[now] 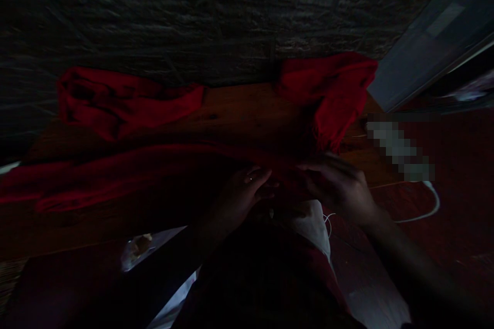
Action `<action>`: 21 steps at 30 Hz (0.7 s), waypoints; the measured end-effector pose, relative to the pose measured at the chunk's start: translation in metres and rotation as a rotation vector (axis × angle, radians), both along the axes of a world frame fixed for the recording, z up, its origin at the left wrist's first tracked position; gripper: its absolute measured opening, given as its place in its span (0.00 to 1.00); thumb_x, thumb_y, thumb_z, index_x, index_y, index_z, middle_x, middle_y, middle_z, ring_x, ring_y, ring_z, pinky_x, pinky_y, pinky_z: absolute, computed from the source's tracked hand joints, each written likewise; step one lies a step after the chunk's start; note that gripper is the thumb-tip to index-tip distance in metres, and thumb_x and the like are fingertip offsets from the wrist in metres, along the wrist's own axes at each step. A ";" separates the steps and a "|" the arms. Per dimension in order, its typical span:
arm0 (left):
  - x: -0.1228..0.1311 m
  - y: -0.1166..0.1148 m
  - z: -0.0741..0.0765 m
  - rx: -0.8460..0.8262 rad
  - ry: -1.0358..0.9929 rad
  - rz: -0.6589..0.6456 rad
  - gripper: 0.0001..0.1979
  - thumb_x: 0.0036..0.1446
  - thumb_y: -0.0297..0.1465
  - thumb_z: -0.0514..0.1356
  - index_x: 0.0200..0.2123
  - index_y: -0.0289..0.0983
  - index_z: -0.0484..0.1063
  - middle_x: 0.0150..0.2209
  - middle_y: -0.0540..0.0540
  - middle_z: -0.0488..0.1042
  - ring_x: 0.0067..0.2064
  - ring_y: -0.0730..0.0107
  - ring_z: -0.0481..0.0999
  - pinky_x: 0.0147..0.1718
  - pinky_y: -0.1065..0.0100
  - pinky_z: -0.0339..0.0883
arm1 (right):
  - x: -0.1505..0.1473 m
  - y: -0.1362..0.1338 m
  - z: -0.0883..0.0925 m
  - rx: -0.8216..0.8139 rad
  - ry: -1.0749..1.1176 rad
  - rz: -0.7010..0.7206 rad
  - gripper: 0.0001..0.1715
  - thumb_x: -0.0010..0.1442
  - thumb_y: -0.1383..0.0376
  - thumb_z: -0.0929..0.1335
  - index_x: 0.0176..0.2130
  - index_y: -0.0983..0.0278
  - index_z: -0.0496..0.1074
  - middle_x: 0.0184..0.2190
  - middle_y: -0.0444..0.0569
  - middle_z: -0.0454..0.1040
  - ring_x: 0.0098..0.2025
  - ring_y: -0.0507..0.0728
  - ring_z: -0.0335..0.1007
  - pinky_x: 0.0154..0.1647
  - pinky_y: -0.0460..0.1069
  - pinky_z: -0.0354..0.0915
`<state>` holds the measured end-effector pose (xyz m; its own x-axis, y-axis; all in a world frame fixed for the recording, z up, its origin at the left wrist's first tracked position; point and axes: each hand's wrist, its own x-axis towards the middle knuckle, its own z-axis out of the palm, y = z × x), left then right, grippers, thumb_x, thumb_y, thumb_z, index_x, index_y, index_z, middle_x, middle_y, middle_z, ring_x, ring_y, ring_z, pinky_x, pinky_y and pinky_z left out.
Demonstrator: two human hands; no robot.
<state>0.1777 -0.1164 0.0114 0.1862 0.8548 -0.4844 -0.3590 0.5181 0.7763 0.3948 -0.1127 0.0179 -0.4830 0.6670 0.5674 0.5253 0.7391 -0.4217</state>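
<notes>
In the head view a long red cloth (127, 162), perhaps a scarf, stretches across a wooden table from the left edge to the middle, and its right part fades into shadow. My left hand (247, 190), with a ring on one finger, rests on the cloth with its fingers apart. To the right, my right hand (343, 182) reaches toward the same cloth, its fingers bent and closed at the edge. Darkness hides most of the fabric between the hands. Just beyond the right hand hangs a fringed red cloth (339, 108).
Another red cloth (127, 100) lies crumpled at the back left of the wooden table (231, 108). A dark rough wall (193, 15) stands behind. At the right are a grey panel (417, 56), a blurred pale object (399, 149) and a white cable (434, 205).
</notes>
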 end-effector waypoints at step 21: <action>0.006 -0.008 -0.008 0.227 0.204 -0.059 0.11 0.51 0.34 0.69 0.34 0.35 0.72 0.34 0.49 0.75 0.37 0.71 0.74 0.39 0.69 0.69 | -0.007 -0.015 -0.002 -0.033 0.061 -0.082 0.09 0.61 0.72 0.69 0.44 0.66 0.75 0.38 0.51 0.75 0.41 0.56 0.69 0.41 0.52 0.68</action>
<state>0.1832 -0.1240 0.0030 0.1571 0.9362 -0.3144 -0.1581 0.3381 0.9277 0.3876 -0.1281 0.0162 -0.3915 0.7218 0.5707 0.5560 0.6798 -0.4784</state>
